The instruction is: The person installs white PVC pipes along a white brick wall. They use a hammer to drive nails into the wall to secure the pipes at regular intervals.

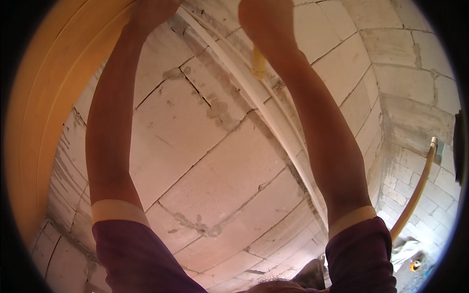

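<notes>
Both my arms reach up along a wall of pale blocks (181, 132). A long white strip (259, 100) runs down the wall between them, with a thinner pale cable or tube (286, 112) beside it. My left hand (155, 12) is at the strip's upper end, its fingers cut off by the top edge of the picture. Farther right, my right hand (266, 24) is closed in a fist. A yellow, see-through tool handle (258, 64) sticks out below it; the tool's other end is hidden.
Wide orange-yellow boards or panels (44, 97) curve along the left side. At the right, a curved tan pipe or hose (417, 188) stands by another block wall. Low at the right lie whitish sheeting (405, 254) and a small orange round item (415, 265).
</notes>
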